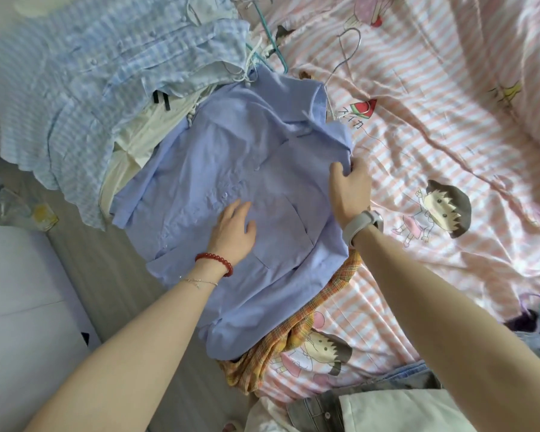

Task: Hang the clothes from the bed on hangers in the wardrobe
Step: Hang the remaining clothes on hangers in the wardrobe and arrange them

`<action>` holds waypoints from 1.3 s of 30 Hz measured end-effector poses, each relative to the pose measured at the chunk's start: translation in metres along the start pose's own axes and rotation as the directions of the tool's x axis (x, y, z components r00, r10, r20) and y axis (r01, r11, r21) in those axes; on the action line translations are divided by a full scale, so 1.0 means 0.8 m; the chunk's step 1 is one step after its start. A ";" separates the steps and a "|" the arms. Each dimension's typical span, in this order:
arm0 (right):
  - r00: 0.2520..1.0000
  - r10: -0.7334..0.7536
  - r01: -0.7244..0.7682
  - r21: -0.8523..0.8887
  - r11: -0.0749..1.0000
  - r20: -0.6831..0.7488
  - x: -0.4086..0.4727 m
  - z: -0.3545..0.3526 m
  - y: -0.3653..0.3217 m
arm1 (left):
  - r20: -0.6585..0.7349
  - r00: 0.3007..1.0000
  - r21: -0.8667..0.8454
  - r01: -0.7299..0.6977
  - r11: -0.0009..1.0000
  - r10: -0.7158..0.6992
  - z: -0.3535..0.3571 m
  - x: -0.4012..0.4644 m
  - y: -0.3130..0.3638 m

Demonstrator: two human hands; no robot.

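A plain light blue shirt [247,169] lies spread on the bed's left side, its collar toward the far end. A silver wire hanger [345,54] pokes out of the collar. My left hand [234,229] lies flat on the shirt's front with fingers straight. My right hand [349,188] grips the shirt's right edge near the shoulder, fingers curled round the cloth. Under the shirt's near end lies an orange plaid garment [296,335].
A blue checked shirt [85,98] and a cream garment [138,141] lie piled at the left, with a teal hanger [270,42] among them. Pink striped cartoon bedding [449,126] covers the bed. Denim and white clothes [378,403] sit at the near edge. Grey floor [85,269] lies left.
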State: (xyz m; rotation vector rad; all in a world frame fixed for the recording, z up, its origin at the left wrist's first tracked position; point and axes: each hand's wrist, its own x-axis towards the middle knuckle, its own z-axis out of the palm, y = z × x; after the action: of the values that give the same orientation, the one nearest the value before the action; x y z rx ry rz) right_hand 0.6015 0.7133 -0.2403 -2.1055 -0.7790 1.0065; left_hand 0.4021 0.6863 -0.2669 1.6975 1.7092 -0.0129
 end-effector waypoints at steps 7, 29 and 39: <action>0.964 -0.261 0.255 -0.103 0.961 -0.046 -0.067 -0.025 0.016 | -0.399 0.875 0.066 -0.272 0.960 0.275 -0.117 -0.008 0.036; 0.568 -0.598 0.820 -0.319 0.476 0.566 -0.189 -0.024 -0.014 | -0.401 0.916 -0.081 -0.043 0.996 0.007 -0.146 -0.234 -0.064; -0.004 -0.561 0.996 0.051 0.068 0.828 -0.411 0.101 -0.025 | -0.495 0.734 -0.428 0.260 0.866 -0.465 -0.119 -0.511 -0.240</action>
State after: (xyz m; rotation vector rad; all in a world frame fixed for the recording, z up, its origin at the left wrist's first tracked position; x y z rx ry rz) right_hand 0.3581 0.5074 -0.1246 -0.8731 -2.7250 0.7105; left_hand 0.1392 0.3509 -0.0887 1.1341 2.3270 0.6508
